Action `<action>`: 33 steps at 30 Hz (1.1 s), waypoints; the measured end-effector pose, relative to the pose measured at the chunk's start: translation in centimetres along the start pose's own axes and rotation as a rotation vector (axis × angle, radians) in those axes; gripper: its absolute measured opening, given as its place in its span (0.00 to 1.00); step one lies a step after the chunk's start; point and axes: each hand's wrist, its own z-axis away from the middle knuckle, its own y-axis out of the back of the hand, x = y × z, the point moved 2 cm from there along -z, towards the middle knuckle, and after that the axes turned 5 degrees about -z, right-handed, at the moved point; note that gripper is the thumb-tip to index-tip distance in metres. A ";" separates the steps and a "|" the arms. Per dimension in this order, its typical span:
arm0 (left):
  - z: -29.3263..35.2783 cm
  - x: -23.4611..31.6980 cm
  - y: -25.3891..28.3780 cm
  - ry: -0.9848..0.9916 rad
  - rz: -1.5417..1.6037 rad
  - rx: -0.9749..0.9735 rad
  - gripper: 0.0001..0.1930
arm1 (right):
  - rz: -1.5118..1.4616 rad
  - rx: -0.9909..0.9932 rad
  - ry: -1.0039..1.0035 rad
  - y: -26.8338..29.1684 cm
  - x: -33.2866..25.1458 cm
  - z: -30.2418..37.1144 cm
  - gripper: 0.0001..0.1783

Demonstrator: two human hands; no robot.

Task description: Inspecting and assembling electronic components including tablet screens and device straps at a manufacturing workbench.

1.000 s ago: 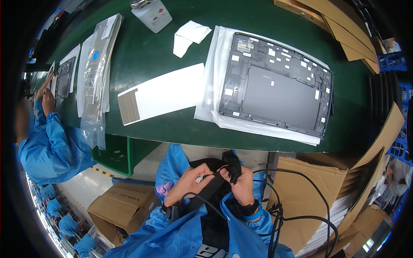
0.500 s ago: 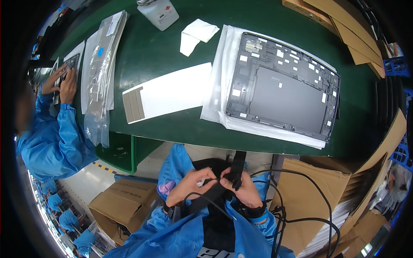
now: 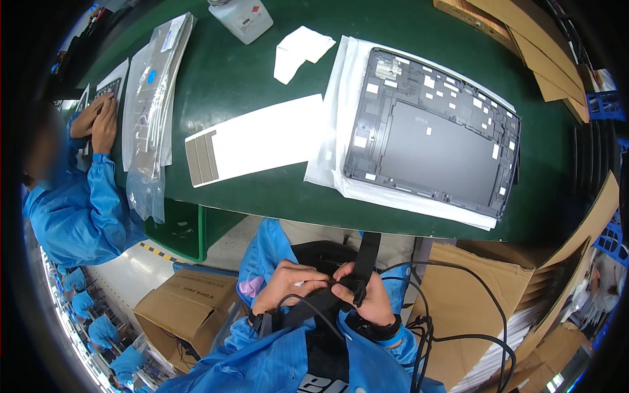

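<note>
Both of my hands are close together in front of my body, below the table edge. My right hand (image 3: 371,302) is closed around a black webbing strap (image 3: 369,254), at a black plastic buckle (image 3: 358,289). The thumb and fingers of my left hand (image 3: 288,288) pinch the dark strap beside the right fingertips; the exact spot is partly hidden. A small white bit (image 3: 299,283) shows between the left fingers. Another wide stretch of strap (image 3: 308,309) runs under my hands, and a thin black cable (image 3: 318,305) loops in front of it.
A dark panel (image 3: 436,144) with white stickers lies on white sheets on the green table (image 3: 255,72). Nearby are a strip of grey pads (image 3: 204,159), a white cloth (image 3: 298,52) and a bottle (image 3: 244,19). Cartons (image 3: 187,304) stand either side; a co-worker (image 3: 85,203) is at left.
My left fingers have shifted and closed in flatter toward the right hand. My right hand and the buckle have moved slightly down. The co-worker's hands have moved a little.
</note>
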 end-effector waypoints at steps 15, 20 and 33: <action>-2.1 0.3 -1.7 0.307 0.713 -0.306 0.17 | 0.255 0.086 0.270 0.3 -2.4 -1.2 0.21; -1.3 -0.2 0.2 0.393 0.795 -0.302 0.14 | 0.069 -0.019 -0.081 2.1 -1.2 0.2 0.18; 0.2 -1.3 -0.2 0.358 0.518 -0.215 0.21 | 0.466 0.109 0.238 1.1 -0.7 0.7 0.29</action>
